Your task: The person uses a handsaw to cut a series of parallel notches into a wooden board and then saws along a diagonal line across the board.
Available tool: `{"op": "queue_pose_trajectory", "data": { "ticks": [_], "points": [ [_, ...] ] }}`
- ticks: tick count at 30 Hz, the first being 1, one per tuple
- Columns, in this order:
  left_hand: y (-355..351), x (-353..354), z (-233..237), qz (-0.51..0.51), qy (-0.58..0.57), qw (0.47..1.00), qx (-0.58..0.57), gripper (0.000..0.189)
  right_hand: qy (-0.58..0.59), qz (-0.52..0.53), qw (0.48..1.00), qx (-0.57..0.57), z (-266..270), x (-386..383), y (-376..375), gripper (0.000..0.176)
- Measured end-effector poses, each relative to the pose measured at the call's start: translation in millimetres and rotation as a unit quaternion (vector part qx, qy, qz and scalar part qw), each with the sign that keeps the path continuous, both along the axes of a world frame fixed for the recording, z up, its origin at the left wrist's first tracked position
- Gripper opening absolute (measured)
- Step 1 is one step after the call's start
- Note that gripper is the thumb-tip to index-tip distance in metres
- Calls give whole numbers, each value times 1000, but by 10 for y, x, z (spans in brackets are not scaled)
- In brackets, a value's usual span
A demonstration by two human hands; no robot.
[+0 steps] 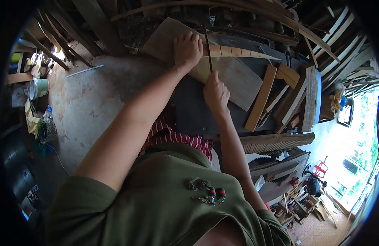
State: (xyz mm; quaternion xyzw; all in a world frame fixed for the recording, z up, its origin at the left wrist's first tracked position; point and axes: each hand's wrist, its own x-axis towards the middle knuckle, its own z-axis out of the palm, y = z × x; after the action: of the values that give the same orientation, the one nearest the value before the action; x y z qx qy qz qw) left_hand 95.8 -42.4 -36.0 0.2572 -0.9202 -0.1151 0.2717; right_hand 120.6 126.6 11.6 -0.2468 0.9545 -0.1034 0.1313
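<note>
My right hand is closed around the near end of a thin, dark saw, whose blade appears nearly edge-on and points away from me. The blade crosses a pale, tapered strip of wood marked by several dark cross lines. Just left of the blade, my left hand bears down with bent fingers at the strip's left end, which it hides. Beneath both lies a broad, flat board, set at an angle on a dark worktop.
Right of the board lie wooden offcuts and a yellowish block. Long curved timbers cross the back. A toothed circular blade sits below the worktop's right side. Buckets stand at left.
</note>
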Motion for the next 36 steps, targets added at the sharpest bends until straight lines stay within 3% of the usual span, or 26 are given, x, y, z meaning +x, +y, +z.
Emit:
{"op": "queue_pose_trajectory", "data": {
  "ticks": [2,6,13,15,19,24,34,36],
  "points": [
    [8,-42,6,-2,3,1000,-5,19,31,14,997,-67,-53,-253,-193,15],
    [12,-25,-14,5,-7,1000,-10,19,51,27,996,-74,-104,-343,-326,15],
    [8,-23,-14,4,6,1000,-13,20,-63,-18,998,15,81,12,-6,14],
    [14,-24,-9,0,4,1000,-8,20,32,15,996,-76,-48,-188,-132,14],
    [8,-21,12,1,-2,1000,-5,20,62,23,995,-80,-112,-344,-295,14],
    [14,-20,-8,4,-2,1000,0,20,-25,-5,999,-27,86,43,91,14],
    [16,-28,-17,4,8,1000,-22,19,46,27,995,-85,-60,-292,-252,14],
    [1,-38,1,10,0,1000,-21,19,-17,-12,999,-39,79,-62,-25,16]
  ]
}}
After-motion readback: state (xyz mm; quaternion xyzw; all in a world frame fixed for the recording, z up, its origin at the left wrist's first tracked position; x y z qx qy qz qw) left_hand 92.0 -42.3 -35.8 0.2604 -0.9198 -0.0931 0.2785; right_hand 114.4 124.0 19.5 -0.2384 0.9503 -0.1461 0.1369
